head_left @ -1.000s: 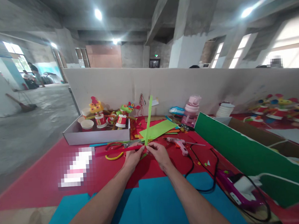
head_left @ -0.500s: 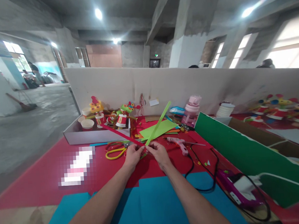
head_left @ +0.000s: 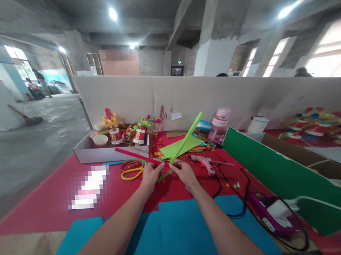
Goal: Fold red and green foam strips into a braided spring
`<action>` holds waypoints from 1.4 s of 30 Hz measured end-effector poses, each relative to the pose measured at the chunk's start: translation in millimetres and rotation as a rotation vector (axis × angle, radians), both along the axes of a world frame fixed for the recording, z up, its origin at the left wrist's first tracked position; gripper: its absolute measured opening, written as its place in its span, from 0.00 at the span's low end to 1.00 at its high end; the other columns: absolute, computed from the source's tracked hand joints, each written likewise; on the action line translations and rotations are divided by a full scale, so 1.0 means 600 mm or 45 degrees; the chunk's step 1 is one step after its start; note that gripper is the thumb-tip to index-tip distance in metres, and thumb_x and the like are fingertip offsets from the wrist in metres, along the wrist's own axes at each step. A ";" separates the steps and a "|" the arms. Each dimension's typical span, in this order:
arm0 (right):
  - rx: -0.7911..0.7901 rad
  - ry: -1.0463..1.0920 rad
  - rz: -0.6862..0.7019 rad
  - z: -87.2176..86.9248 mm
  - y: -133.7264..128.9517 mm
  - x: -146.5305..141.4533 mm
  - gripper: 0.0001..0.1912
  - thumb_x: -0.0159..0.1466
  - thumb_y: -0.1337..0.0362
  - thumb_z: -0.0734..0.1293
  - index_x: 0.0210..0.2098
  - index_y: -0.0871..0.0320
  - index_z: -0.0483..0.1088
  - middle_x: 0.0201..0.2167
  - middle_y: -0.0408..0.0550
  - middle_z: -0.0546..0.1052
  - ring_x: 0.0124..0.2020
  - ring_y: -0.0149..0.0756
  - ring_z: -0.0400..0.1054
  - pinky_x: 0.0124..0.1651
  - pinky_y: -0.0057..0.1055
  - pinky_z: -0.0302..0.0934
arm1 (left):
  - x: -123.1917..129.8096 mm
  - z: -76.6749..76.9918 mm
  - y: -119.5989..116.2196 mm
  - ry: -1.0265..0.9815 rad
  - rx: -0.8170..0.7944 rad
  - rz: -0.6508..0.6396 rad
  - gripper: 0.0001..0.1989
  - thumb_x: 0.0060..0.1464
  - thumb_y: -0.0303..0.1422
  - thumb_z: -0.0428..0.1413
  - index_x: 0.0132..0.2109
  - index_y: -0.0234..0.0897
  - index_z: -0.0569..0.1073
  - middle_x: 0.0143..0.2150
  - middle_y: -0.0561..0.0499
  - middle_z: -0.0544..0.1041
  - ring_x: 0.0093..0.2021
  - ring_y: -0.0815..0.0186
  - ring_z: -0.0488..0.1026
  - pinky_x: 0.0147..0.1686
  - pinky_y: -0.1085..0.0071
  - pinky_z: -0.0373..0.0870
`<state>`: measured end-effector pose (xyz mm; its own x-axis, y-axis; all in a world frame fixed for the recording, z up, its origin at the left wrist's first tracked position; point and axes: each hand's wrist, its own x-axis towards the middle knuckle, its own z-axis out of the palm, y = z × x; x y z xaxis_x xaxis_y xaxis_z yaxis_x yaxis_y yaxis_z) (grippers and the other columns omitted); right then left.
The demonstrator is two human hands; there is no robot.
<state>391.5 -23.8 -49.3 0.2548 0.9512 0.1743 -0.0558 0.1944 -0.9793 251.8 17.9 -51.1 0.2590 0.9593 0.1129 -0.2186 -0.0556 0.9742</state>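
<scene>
Red strip [head_left: 134, 154] and green strip [head_left: 185, 140]: we have both in the hands, gripped just left of the pink glue gun [head_left: 206, 165]. Well left of the glue gun and farther back, a white box [head_left: 111, 155] with paper cups [head_left: 100, 140] and cup figures [head_left: 115, 136] inside. Next, left of the gun, scissors [head_left: 132, 174] with red and yellow handles, lying on the red cover [head_left: 105, 193]. Red strip slants down past them to our left hand [head_left: 152, 177]: thumb and fingers pinched together on its lower end. Beside it, nearer the gun, our right hand [head_left: 186, 175]: same tight pinch, on the lower end of the green strip, which leans up and back, crossing in front of a green sheet [head_left: 195, 143] behind the gun. Green piece [head_left: 163, 176] pokes out between the hands, left of the gun; we can't tell if it's the same strip. Right of the gun: purple power strip [head_left: 255, 202] nearer us, then green box wall [head_left: 277, 178].
</scene>
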 end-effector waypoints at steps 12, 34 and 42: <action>-0.071 -0.079 -0.158 0.013 -0.008 0.031 0.17 0.43 0.53 0.75 0.23 0.58 0.70 0.17 0.41 0.71 0.21 0.33 0.66 0.27 0.30 0.61 | -0.036 0.017 0.043 -0.366 -0.025 0.178 0.18 0.38 0.40 0.66 0.23 0.35 0.66 0.18 0.56 0.68 0.19 0.74 0.65 0.23 0.75 0.61; -0.159 -0.140 -0.176 0.007 -0.008 0.050 0.14 0.45 0.55 0.72 0.24 0.59 0.69 0.15 0.41 0.71 0.18 0.31 0.64 0.23 0.27 0.57 | -0.099 0.043 0.094 -0.600 0.024 0.550 0.18 0.32 0.37 0.68 0.26 0.33 0.68 0.19 0.58 0.67 0.20 0.75 0.64 0.23 0.77 0.65; -0.153 0.091 -0.249 0.006 -0.005 0.060 0.17 0.42 0.55 0.76 0.23 0.58 0.68 0.15 0.40 0.71 0.18 0.31 0.66 0.21 0.26 0.59 | -0.116 0.046 0.102 -0.645 0.068 0.666 0.18 0.38 0.40 0.65 0.30 0.35 0.68 0.21 0.58 0.69 0.21 0.74 0.66 0.25 0.75 0.66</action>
